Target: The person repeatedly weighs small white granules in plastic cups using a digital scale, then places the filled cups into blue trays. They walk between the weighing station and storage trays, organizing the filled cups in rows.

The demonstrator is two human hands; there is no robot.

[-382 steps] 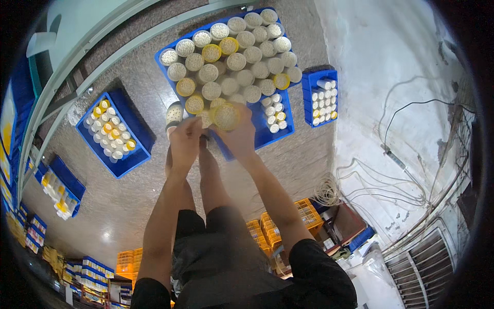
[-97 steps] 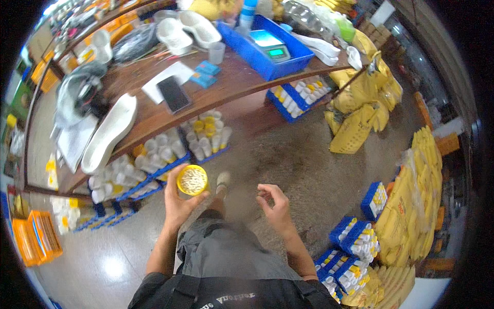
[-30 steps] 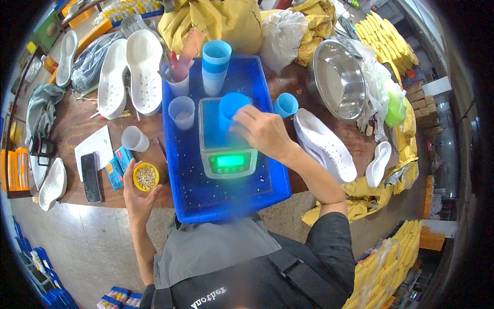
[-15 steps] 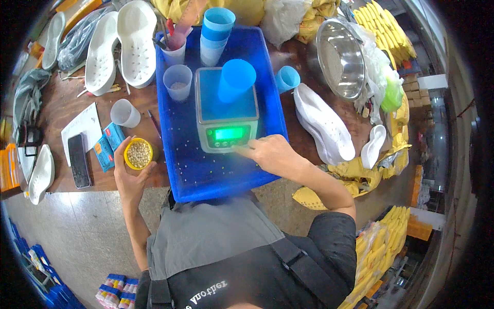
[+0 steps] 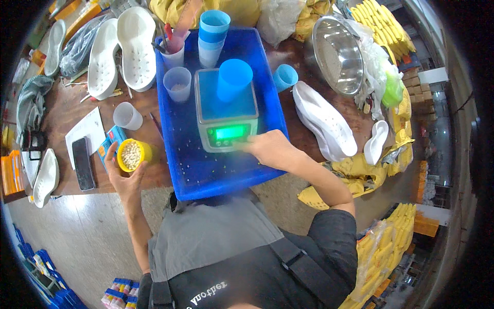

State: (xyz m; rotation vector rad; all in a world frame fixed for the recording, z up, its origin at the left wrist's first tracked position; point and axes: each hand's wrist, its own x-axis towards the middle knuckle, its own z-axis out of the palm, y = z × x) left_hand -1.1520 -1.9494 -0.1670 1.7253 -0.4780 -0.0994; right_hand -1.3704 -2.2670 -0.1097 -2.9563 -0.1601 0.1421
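Observation:
At the table's front edge, my left hand (image 5: 126,177) has its thumb and fingers round a yellow cup (image 5: 146,152) filled with pale round pellets (image 5: 131,155). The cup tips slightly toward me. My right hand (image 5: 270,149) reaches to the front panel of a digital scale (image 5: 226,114), a stretched finger at its buttons beside the lit green display (image 5: 230,132). That hand holds nothing I can see; its lower fingers are hidden. A blue cup (image 5: 234,80) stands on the scale's metal plate. The scale sits in a blue tray (image 5: 226,188) with small pellets scattered over its bottom.
In the tray are stacked cups (image 5: 213,38), a translucent cup (image 5: 177,85) and a cup of tools (image 5: 174,54). To the left lie white shoe soles (image 5: 136,49), a phone (image 5: 83,164) and a clear cup (image 5: 127,116). A steel bowl (image 5: 338,56) and white shoe part (image 5: 324,123) are right.
The yellow cup in my left hand has shifted slightly left and tipped a little. My right hand stays at the scale's panel. The view has shifted slightly.

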